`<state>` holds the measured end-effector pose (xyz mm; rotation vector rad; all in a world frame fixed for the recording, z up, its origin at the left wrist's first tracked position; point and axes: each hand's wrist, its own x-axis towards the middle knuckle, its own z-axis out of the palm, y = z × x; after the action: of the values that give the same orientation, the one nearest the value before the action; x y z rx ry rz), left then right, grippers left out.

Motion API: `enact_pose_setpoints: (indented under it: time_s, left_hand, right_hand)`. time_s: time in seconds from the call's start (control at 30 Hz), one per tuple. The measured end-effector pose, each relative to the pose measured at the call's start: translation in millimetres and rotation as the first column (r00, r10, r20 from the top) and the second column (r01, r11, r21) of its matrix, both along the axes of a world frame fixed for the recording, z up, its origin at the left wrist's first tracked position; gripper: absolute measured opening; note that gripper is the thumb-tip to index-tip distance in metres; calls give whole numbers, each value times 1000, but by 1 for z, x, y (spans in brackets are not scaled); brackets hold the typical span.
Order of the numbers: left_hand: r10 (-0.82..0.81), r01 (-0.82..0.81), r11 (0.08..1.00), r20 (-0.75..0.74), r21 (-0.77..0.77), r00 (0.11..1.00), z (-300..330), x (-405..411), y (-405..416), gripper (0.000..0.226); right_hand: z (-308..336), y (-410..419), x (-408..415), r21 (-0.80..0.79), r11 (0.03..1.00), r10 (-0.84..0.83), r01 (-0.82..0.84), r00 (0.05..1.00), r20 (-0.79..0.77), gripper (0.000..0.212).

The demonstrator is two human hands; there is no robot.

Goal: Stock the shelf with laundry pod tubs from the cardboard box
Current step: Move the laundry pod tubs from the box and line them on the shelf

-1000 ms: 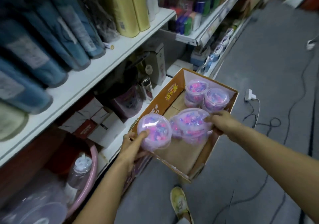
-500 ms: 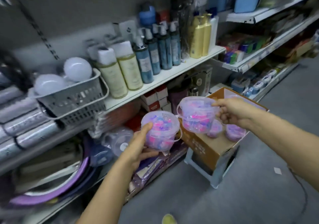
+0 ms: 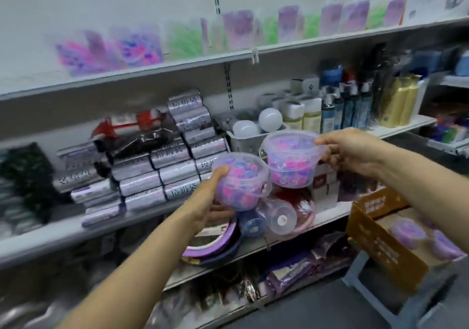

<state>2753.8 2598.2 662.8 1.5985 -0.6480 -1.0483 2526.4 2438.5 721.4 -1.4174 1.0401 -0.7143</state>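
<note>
Left hand (image 3: 210, 202) fingers grip one tub (image 3: 239, 180); right hand (image 3: 355, 151) pinches another tub (image 3: 291, 158) (rim).

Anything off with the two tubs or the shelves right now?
Both tubs look intact, lids on: left hand holds the lower tub, right hand the upper tub. One oddity: a clear container lies tipped on its side on the lower shelf. No spill visible.

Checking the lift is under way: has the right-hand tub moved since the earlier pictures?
Yes. The right hand has carried its tub up out of the box toward the shelves.
</note>
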Motion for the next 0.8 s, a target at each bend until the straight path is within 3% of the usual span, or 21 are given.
enact_pose_setpoints:
  time_s: [0.4, 0.57, 0.67, 0.73, 0.8]
  left_hand:
    - [154, -140, 985, 148, -102, 977, 95, 195, 245, 39]
    - [240, -208, 955, 140, -212, 961, 140, 244, 287, 45]
    - [291, -257, 922, 82, -289, 953, 160, 268, 296, 64]
    - [326, -293, 895, 44, -338, 944, 170, 280, 299, 63]
    - [362, -332, 869, 13, -366, 932, 177, 292, 298, 67]
  right_hand:
    - [70, 189, 225, -71, 978, 204, -195, 969, 141, 11]
    - [121, 223, 290, -125, 964, 258, -234, 938, 233, 20]
    - [148, 229, 332, -124, 962, 270, -245, 924, 272, 17]
    - [164, 232, 360, -130, 964, 260, -230, 916, 306, 13]
    - [177, 234, 387, -161, 971, 225, -179, 911, 345, 23]
